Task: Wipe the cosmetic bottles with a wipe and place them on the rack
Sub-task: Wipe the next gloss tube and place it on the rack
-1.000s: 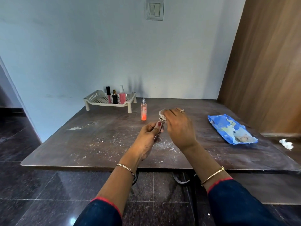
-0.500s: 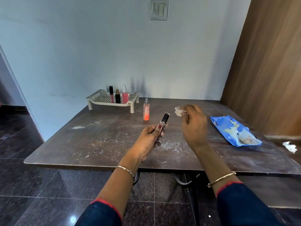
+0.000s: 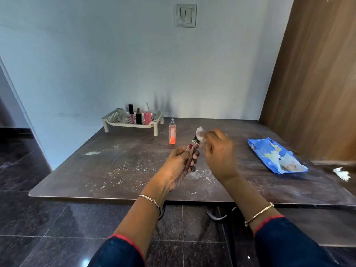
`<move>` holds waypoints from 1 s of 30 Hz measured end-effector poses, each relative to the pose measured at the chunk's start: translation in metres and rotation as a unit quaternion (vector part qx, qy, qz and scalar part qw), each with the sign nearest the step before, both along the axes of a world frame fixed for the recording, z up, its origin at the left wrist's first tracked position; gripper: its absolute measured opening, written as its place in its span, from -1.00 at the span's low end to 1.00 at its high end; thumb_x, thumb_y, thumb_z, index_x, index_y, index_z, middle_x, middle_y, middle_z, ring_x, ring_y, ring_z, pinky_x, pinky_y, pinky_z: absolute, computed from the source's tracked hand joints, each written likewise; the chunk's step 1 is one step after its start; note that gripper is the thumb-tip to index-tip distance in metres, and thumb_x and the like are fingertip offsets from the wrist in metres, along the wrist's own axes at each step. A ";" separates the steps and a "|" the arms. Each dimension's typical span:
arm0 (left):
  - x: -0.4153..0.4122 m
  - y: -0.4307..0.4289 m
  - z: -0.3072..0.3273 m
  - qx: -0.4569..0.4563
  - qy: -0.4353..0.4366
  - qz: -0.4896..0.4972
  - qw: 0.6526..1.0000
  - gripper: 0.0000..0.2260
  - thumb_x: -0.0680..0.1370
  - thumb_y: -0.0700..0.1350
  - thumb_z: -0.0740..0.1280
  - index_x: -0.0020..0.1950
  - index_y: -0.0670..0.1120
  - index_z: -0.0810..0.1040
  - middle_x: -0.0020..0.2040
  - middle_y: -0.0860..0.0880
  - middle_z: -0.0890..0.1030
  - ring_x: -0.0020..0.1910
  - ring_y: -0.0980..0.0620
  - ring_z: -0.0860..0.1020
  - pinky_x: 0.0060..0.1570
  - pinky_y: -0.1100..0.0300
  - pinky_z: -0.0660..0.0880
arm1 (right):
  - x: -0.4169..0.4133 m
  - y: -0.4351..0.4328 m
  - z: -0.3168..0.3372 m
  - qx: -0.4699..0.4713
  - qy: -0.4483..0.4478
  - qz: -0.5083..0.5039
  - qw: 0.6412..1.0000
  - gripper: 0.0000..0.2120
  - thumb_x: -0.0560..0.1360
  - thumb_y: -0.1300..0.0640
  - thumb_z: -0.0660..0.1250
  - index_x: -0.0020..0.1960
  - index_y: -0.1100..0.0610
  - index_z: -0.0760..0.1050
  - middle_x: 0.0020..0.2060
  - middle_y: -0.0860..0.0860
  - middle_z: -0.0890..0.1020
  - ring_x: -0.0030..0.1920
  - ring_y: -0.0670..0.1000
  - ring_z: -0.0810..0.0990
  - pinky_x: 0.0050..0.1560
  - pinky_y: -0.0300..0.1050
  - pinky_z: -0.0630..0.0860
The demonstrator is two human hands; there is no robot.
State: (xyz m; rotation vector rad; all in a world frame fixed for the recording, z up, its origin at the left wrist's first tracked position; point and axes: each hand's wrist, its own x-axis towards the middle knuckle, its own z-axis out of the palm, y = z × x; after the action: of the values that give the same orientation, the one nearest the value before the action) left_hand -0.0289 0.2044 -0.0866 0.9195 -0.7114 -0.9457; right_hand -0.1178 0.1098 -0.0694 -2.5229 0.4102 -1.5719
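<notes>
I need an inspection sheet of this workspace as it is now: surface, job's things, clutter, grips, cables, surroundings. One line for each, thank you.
Surface: dark table, dusted with white powder patches.
Job's things: rack at the far edge with three bottles upright on it; orange spray bottle upright on the table beside the rack; blue wipes pack lying at the right.
Clutter: crumpled white wipe at the far right.
Grips: left hand holds the slim tube; right hand pinches a wipe against its cap.
Cables: nothing seen on the table.
Surroundings: pale wall with a switch plate, wooden panel at the right, dark tiled floor.
</notes>
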 end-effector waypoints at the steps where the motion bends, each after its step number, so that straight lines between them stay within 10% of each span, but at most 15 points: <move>1: 0.001 -0.001 0.002 0.000 0.007 0.007 1.000 -0.81 0.62 -0.12 0.17 -0.07 -0.16 0.53 -0.31 -0.02 0.48 -0.41 0.14 0.39 -0.51 0.33 0.40 | -0.002 0.006 -0.006 -0.016 0.012 -0.004 1.000 -0.68 0.47 0.23 0.11 -0.04 0.28 0.62 -0.20 0.13 0.61 -0.28 0.10 0.57 -0.21 -0.35 0.34; 30: 0.001 -0.012 -0.014 -0.044 0.217 0.071 0.973 -0.89 0.60 -0.22 0.18 0.07 -0.11 0.47 -0.23 -0.10 0.47 -0.39 0.07 0.50 -0.40 0.26 0.50 | -0.004 0.039 -0.031 0.000 0.037 0.022 0.999 -0.68 0.48 0.19 0.09 -0.09 0.25 0.61 -0.24 0.07 0.58 -0.33 0.01 0.53 -0.34 -0.26 0.39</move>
State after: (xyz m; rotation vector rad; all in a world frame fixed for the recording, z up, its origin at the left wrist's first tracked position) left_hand -0.0281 0.1928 -0.1004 0.6453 -0.3071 -0.9382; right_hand -0.1213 0.1486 -0.1003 -2.5767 0.3605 -1.4670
